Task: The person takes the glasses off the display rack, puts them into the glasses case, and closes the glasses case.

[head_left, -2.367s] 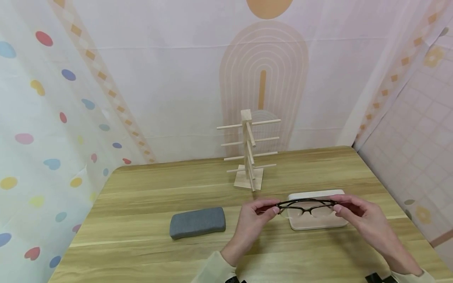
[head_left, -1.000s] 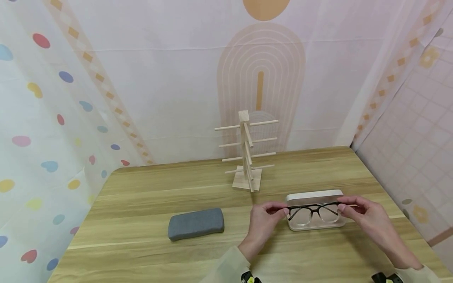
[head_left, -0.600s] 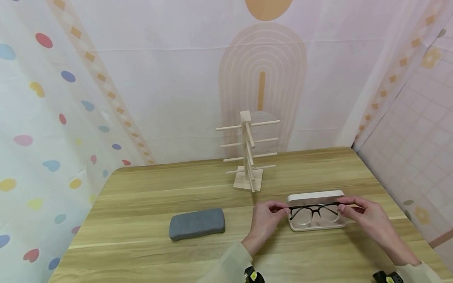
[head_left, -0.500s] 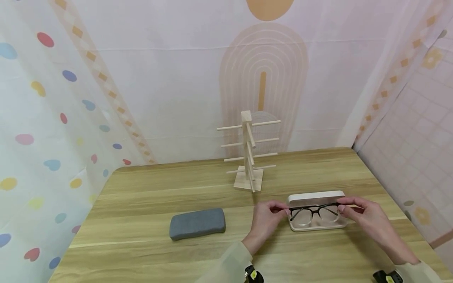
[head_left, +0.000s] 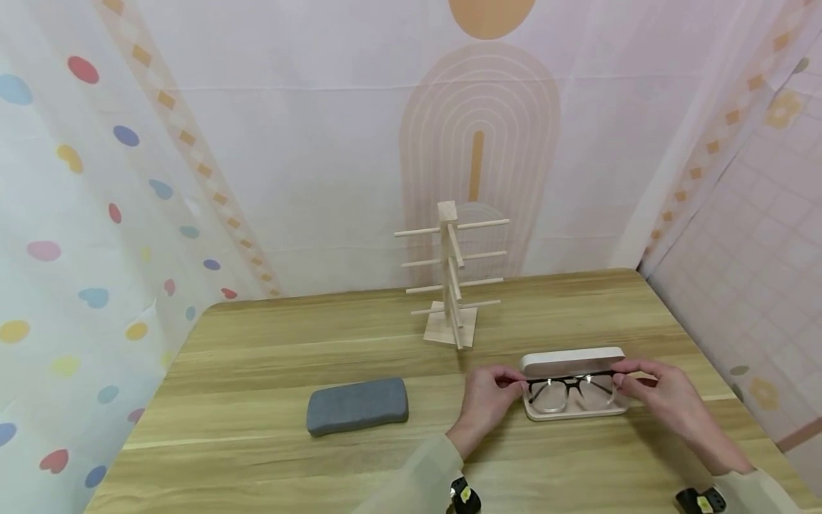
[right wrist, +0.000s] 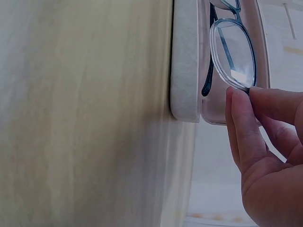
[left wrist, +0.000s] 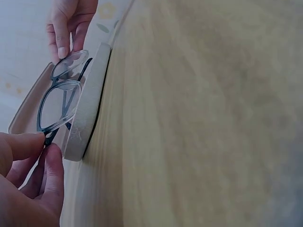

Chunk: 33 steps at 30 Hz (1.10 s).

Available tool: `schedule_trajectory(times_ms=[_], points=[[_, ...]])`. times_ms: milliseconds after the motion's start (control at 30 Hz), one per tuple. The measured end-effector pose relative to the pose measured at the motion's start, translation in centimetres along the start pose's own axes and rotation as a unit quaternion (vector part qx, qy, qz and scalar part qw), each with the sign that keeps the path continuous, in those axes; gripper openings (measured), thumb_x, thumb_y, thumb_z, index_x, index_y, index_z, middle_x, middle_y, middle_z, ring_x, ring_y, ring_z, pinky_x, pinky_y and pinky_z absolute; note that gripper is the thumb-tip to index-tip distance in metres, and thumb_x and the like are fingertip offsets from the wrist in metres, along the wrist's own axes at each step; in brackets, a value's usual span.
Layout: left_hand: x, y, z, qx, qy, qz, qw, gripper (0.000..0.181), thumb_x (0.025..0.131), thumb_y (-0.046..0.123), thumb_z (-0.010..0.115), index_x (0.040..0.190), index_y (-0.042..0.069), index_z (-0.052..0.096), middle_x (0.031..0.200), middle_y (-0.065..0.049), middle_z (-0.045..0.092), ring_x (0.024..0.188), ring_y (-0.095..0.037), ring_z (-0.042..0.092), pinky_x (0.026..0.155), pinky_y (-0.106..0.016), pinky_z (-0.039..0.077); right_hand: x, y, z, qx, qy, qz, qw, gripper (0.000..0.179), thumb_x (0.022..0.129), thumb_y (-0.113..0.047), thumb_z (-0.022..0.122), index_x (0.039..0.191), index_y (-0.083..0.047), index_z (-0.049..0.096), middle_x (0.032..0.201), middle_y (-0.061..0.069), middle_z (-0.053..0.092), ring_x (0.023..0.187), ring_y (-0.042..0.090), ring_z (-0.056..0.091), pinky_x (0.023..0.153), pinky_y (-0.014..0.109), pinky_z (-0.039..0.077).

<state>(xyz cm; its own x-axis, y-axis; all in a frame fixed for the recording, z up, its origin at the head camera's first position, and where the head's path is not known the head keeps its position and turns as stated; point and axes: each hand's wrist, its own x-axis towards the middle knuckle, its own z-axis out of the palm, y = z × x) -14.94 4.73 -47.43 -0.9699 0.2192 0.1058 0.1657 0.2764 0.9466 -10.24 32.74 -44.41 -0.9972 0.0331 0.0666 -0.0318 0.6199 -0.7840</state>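
Observation:
A pair of eyeglasses [head_left: 570,382] with a black upper frame and clear lower rims is held at both ends over an open, pale glasses case [head_left: 578,414]. My left hand [head_left: 486,400] pinches the left corner of the frame between thumb and fingers. At the opposite corner my right hand [head_left: 661,400] pinches the frame likewise. The wrist views show the temples folded behind the lenses. In the right wrist view the eyeglasses [right wrist: 234,52] stand at the case's mouth, partly within its walls; whether they touch its lining I cannot tell.
A grey-blue closed glasses case [head_left: 357,407] lies left of my hands. Behind stands a wooden display rack [head_left: 447,271] with several pegs on a square base. The wooden table [head_left: 257,357] ends against patterned curtains at the back and sides.
The eyeglasses have been lowered toward the open case and tilted so that the lenses face up more. Over the last half second they sank slightly, with both hands keeping their pinch.

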Motion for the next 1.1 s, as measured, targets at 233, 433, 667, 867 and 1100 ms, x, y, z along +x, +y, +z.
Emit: schedule_trajectory(times_ms=[233, 433, 667, 867, 1100], points=[[0.27, -0.52, 0.27, 0.019, 0.004, 0.008, 0.9998, 0.006, 0.083, 0.000, 0.079, 0.083, 0.006, 0.081, 0.083, -0.002, 0.076, 0.072, 0.006, 0.057, 0.069, -0.016, 0.049, 0.05, 0.44, 0.33, 0.011, -0.002, -0.013, 0.9999, 0.019, 0.097, -0.005, 0.070, 0.112, 0.007, 0.073, 0.119, 0.028, 0.069, 0.089, -0.001, 0.067, 0.073, 0.017, 0.055], [0.42, -0.60, 0.37, 0.042, 0.011, 0.013, 0.9990, 0.007, 0.083, 0.001, 0.081, 0.081, 0.008, 0.081, 0.080, 0.003, 0.075, 0.071, 0.006, 0.055, 0.067, -0.017, 0.048, 0.17, 0.75, 0.50, -0.009, 0.005, -0.024, 0.9997, 0.016, 0.095, -0.006, 0.073, 0.107, 0.004, 0.075, 0.111, 0.020, 0.072, 0.087, -0.002, 0.066, 0.073, 0.017, 0.054], [0.50, -0.60, 0.39, 0.056, 0.014, 0.015, 0.9982, 0.007, 0.082, 0.002, 0.081, 0.080, 0.009, 0.081, 0.077, 0.005, 0.074, 0.068, 0.007, 0.054, 0.065, -0.016, 0.047, 0.39, 0.92, 0.46, -0.041, 0.002, -0.018, 0.9990, 0.013, 0.094, -0.008, 0.075, 0.104, 0.000, 0.076, 0.104, 0.013, 0.074, 0.081, -0.003, 0.061, 0.068, 0.021, 0.053], [0.44, -0.69, 0.28, 0.065, 0.005, 0.024, 0.9976, 0.006, 0.082, 0.001, 0.079, 0.084, 0.007, 0.082, 0.082, 0.003, 0.077, 0.076, 0.005, 0.060, 0.070, -0.016, 0.049, 0.56, 0.99, 0.23, -0.082, -0.004, -0.017, 0.9965, 0.013, 0.096, -0.011, 0.073, 0.105, -0.003, 0.078, 0.110, 0.017, 0.074, 0.086, -0.001, 0.060, 0.071, 0.021, 0.051], [0.08, -0.86, 0.00, 0.071, -0.002, 0.023, 0.9972, 0.012, 0.086, 0.001, 0.075, 0.091, 0.007, 0.083, 0.090, 0.000, 0.078, 0.084, 0.001, 0.065, 0.076, -0.018, 0.051, 0.57, 1.03, 0.00, -0.102, 0.000, -0.028, 0.9944, 0.015, 0.098, -0.011, 0.068, 0.108, -0.005, 0.078, 0.116, 0.020, 0.073, 0.097, 0.010, 0.063, 0.075, 0.022, 0.049]])
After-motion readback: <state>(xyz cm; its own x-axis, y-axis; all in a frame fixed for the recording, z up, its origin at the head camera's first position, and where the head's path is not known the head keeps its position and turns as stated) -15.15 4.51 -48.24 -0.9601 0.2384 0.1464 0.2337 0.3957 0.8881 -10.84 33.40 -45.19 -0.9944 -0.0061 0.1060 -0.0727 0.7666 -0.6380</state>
